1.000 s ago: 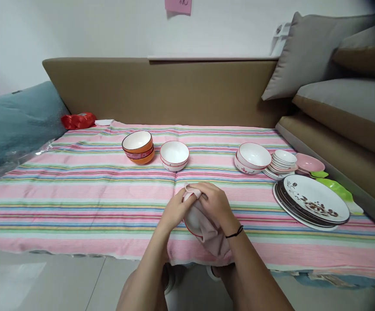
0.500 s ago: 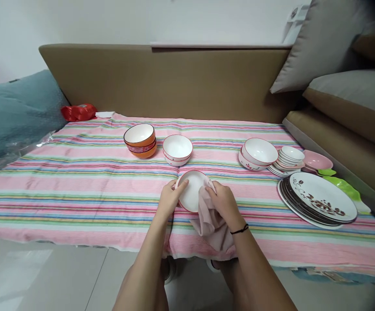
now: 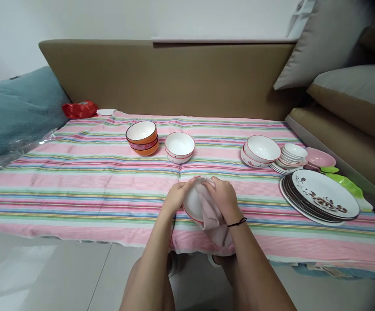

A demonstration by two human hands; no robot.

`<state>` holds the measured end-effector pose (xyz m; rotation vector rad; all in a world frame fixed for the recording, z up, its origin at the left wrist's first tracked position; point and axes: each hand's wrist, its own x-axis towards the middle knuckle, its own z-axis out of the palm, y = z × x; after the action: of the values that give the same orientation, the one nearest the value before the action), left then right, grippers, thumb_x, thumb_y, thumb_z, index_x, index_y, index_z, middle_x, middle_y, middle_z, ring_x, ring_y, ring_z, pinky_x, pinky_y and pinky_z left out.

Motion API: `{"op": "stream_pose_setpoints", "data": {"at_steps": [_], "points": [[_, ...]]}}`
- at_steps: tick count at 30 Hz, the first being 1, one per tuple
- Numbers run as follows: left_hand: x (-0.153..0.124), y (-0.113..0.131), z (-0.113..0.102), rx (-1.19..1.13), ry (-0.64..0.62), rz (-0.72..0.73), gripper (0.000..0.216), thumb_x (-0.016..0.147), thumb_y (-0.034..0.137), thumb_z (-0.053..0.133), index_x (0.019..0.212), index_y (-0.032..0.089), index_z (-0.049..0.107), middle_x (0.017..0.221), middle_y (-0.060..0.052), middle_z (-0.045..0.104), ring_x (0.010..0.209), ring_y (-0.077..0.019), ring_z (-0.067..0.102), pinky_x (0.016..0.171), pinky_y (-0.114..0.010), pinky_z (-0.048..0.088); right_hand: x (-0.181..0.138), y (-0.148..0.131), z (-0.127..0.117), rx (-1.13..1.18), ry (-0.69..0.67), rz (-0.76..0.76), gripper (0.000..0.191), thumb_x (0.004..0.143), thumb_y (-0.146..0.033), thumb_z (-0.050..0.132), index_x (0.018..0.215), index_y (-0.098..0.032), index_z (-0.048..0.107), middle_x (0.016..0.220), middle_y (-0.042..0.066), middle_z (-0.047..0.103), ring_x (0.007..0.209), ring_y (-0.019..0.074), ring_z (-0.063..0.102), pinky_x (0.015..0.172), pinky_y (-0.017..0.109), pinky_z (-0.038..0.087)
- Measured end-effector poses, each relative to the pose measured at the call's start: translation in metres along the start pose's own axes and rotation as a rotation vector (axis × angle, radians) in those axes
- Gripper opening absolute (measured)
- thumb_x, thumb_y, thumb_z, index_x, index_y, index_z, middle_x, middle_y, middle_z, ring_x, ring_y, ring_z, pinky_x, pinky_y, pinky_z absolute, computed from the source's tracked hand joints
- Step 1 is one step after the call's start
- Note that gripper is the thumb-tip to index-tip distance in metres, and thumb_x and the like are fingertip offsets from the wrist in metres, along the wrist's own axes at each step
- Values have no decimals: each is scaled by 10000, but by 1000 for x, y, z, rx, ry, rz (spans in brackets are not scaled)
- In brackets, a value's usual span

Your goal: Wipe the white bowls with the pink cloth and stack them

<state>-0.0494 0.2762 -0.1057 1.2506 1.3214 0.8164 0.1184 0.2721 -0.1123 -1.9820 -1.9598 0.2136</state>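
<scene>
My left hand [image 3: 175, 198] grips the left rim of a white bowl [image 3: 193, 204] with a red edge, its thumb along the top. My right hand [image 3: 224, 196] holds a pale pink cloth [image 3: 211, 216] against the bowl's inside and right rim, and the cloth's loose end hangs toward the sofa's front edge. Part of the bowl is hidden under the cloth and fingers. Just beyond stand two stacked white bowls [image 3: 179, 146] with red rims. To their left is a stack of orange and red patterned bowls [image 3: 142, 137].
Right of my hands are stacked white bowls [image 3: 261, 150], small white dishes [image 3: 294, 153], a pink dish [image 3: 320, 157], a green leaf-shaped dish [image 3: 346, 185] and a pile of large plates [image 3: 325, 194]. A red package [image 3: 80, 109] lies far left. Striped cloth [image 3: 77, 181] covers the seat.
The bowl has turned and tilted between my hands. My right hand has moved up and inward over its rim with the cloth, covering more of it. The view has shifted slightly.
</scene>
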Motion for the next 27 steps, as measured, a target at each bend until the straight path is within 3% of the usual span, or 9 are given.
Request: {"op": "stream_pose_setpoints", "data": {"at_steps": [4,7,11,14,18,21,24,27], "points": [[2,-1,5,-10,257,87,524,828,661,488,682,167,582,705,-35,592,663,-168,497,582,-280,380,-1,4,4,-8,25,117,307,957,-357,492,834,-142,674,725,108,680,608,187,546,530,277,221],[4,-1,4,-18,317,114,499,842,656,469,700,184,550,668,-9,535,620,-154,462,564,-274,354,0,6,7,32,44,88,270,941,-321,500,833,-143,671,712,100,670,598,183,540,535,276,247],[3,3,0,74,273,148,451,826,614,527,750,178,615,694,-19,574,669,-170,502,591,-264,372,5,10,7,29,10,40,221,920,-284,504,856,-146,665,736,100,676,631,201,560,543,286,264],[1,5,-2,93,115,187,471,823,613,526,787,168,674,775,-38,643,754,-196,543,640,-267,405,6,13,3,114,13,-23,234,935,-271,456,930,-156,659,765,89,692,666,210,587,564,284,312],[-3,5,-2,103,-152,190,518,855,610,479,771,148,697,786,-39,667,753,-202,555,656,-278,413,2,11,-3,376,42,-274,283,938,-226,411,1077,-196,656,1004,75,728,881,208,644,744,286,444],[-3,4,-2,127,-208,236,478,867,579,488,794,159,706,832,-36,683,807,-209,569,721,-283,420,-1,7,-6,458,61,-448,323,930,-178,404,1123,-226,658,1143,51,708,1034,193,632,883,287,443],[-2,4,1,144,-143,202,490,861,599,492,814,162,710,852,-46,690,829,-217,574,735,-290,419,-2,6,-6,336,60,-352,264,944,-215,431,1033,-221,678,1015,45,734,915,196,653,748,268,429],[-1,4,5,117,-63,133,551,841,656,481,784,159,711,819,-50,686,798,-216,575,710,-291,416,-1,9,-4,106,40,-141,262,961,-362,473,881,-204,667,750,42,703,671,196,605,561,272,297]]}}
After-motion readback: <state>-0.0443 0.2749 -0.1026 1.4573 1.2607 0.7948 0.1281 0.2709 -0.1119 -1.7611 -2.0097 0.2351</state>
